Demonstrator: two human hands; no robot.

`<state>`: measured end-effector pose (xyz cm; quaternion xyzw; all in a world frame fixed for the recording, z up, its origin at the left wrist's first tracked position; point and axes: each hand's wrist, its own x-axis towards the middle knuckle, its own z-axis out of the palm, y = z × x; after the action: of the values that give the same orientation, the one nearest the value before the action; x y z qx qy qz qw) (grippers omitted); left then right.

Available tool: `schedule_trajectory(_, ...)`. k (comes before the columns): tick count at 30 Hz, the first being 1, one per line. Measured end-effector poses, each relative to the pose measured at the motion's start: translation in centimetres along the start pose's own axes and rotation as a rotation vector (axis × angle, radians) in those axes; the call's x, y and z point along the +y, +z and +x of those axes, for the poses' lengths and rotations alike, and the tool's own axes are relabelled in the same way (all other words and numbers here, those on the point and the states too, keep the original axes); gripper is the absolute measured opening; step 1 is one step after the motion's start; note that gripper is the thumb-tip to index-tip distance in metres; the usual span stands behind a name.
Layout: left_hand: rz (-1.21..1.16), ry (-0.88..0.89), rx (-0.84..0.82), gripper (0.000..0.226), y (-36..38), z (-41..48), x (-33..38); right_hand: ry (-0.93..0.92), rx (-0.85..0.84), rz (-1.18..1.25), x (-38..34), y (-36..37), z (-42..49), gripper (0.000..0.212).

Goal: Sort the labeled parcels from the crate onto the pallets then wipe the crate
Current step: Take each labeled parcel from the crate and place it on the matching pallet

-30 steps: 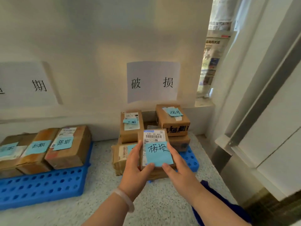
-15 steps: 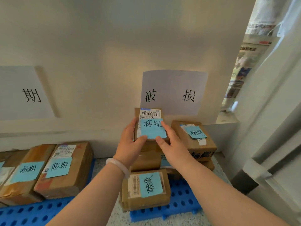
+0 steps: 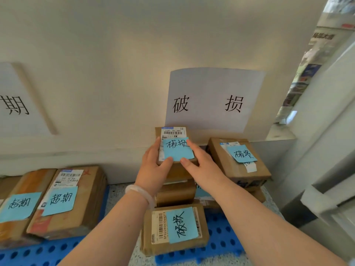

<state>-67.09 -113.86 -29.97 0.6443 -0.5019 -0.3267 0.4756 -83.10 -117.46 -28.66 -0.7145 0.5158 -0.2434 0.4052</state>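
A small cardboard parcel [image 3: 173,144] with a barcode label and a blue note sits on top of a stack of parcels on the right blue pallet [image 3: 221,244]. My left hand [image 3: 153,167] grips its left side, thumb on the note. My right hand [image 3: 199,164] holds its right side, thumb at the note's lower edge. Beside it stands another blue-noted parcel [image 3: 238,160]; a third one [image 3: 174,228] lies in front on the same pallet. The crate is out of view.
A left blue pallet [image 3: 38,254] carries several parcels [image 3: 65,200] with blue notes. Paper signs [image 3: 213,100] hang on the white wall behind each pallet. A grey cabinet or door frame [image 3: 317,189] stands close on the right. Speckled floor shows between the pallets.
Both hands carried the parcel up and forward from in front of the stack onto its top near the wall sign. The view moved closer and lower.
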Motion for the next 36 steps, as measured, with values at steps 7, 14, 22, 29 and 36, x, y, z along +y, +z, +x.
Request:
schedule_trajectory(7,0.49,0.159,0.003,0.076,0.3,-4.7,2.9,-0.147,0.123,-0.227,-0.8,-2.1,-6.6,0.071)
schedule_trajectory(14,0.593,0.423,-0.159,0.078,6.9,-13.9,4.6,-0.086,0.206,-0.334,5.3,-3.9,-19.5,0.08)
schedule_trajectory(22,0.465,0.749,-0.528,0.075,20.6,-26.0,9.3,0.166,0.483,-0.362,12.0,-10.4,-36.4,0.079)
schedule_trajectory(29,0.346,0.897,-0.853,0.069,32.2,-38.7,12.1,0.486,0.623,-0.341,18.6,-14.2,-51.3,0.087)
schedule_trajectory(36,0.427,0.892,-1.174,0.074,40.8,-48.6,12.1,0.855,0.699,-0.14,24.9,-15.9,-64.4,0.084)
